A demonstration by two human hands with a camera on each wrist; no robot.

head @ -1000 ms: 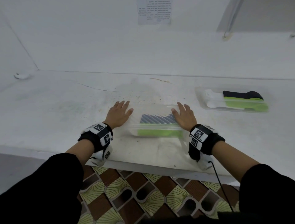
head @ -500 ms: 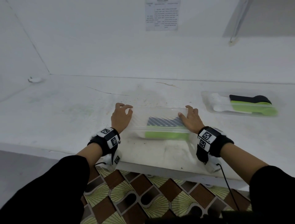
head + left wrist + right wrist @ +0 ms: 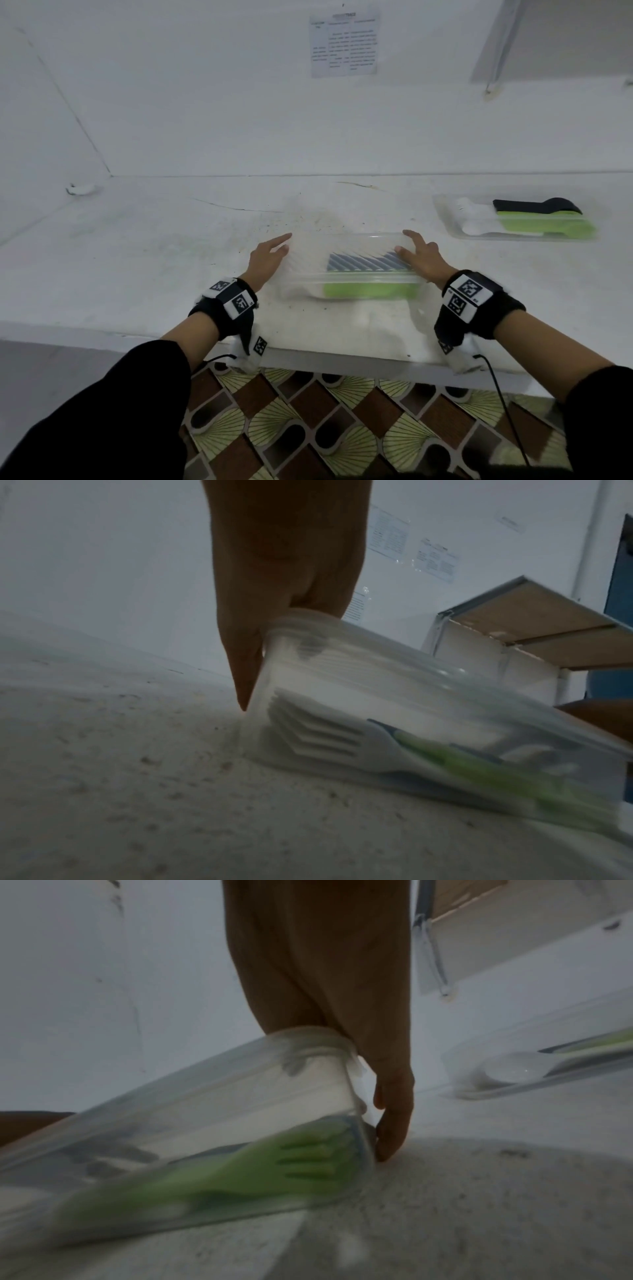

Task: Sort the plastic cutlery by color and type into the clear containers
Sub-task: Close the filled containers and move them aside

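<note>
Forks fill the near clear container (image 3: 349, 270): white forks (image 3: 318, 731) stacked at its left end, green forks (image 3: 291, 1161) along its front side, and a dark, ribbed stack behind them. It sits on the white surface (image 3: 137, 260) just in front of the person, between both hands. The left hand (image 3: 267, 258) lies flat against the left end wall, fingers straight and pointing down to the surface; the right hand (image 3: 423, 258) presses the right end wall, fingers only slightly bent, a fingertip down at the base. Neither hand wraps the rim.

Judging from this hold, the step is moving or lifting the filled container, and the wrist views suggest it may already be tilted. Squeeze evenly from both ends, since thin clear walls flex; hook fingertips under the base before lifting, and keep it level so the sorted stacks do not slide together.

Well to the right, a second clear container (image 3: 445, 219) holds white, green and black cutlery.
</note>
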